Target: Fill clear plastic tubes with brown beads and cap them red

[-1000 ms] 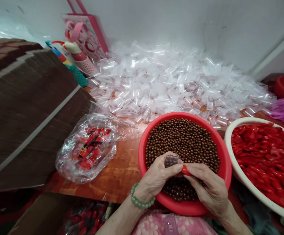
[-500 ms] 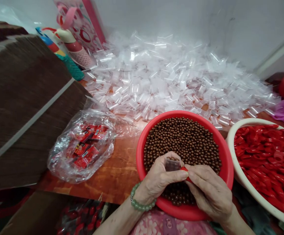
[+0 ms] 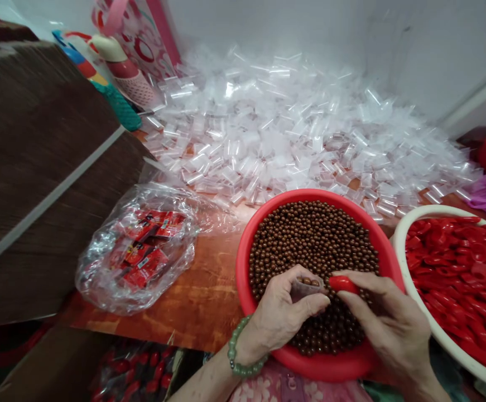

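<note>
Head view, cap [image 3: 343, 284] apart from container rim [image 3: 309, 287]

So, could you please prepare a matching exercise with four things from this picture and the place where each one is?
1. heap of brown balls
2. small clear container
3. heap of red pieces
4. single red piece

A. in the left hand
B. in the white basin
C. in the right hand
D. in the red basin

Pairs: 1-D, 2-A, 3-B, 4-C

Glossy balls [image 3: 309, 231], smooth plastic basin [image 3: 243, 268].
</note>
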`<state>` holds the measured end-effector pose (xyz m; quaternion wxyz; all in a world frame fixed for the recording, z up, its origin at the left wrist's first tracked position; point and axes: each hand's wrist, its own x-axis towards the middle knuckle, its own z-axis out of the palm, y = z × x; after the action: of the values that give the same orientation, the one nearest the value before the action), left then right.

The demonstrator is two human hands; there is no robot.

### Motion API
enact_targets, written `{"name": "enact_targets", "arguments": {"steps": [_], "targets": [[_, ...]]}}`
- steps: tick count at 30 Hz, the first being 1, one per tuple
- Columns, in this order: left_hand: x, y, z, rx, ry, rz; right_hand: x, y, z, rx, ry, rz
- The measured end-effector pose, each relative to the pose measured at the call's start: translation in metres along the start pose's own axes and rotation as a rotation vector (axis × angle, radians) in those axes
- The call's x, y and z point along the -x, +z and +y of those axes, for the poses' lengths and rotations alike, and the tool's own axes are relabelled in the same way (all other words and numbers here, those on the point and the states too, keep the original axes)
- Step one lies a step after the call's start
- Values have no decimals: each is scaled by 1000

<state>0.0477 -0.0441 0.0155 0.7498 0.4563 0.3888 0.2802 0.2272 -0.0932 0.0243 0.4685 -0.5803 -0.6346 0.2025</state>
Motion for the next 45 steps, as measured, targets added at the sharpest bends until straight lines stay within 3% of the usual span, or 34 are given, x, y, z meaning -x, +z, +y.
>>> {"name": "enact_targets", "arguments": {"steps": [2,4,9,12,26,30,34,41,45], "targets": [[1,-1,-2,-59,5,-21,-5,0,-3,-155,161,68],[2,-1,-3,-72,26,-42,-11,5,-9,-285,215,58],[1,0,4,138,125,-202,-17,24,-22,-294,42,-10],[0,-1,5,171,128,-218,-13,26,-20,-177,-42,-35],[-1,-10,-1,-144,84,-198,-25,5,-17,47,-99,-391],[-2,-9,0,16,109,-268,-21,6,-11,116,-216,-353],[-2,-10,-3,190,-67,-329,-16,9,-5,178,-301,-376],[-6,-8,2,252,-131,-225,-13,28,-4,494,-404,-342],[-9,-6,4,275,-93,-224,-13,35,1,504,-445,-267]]}}
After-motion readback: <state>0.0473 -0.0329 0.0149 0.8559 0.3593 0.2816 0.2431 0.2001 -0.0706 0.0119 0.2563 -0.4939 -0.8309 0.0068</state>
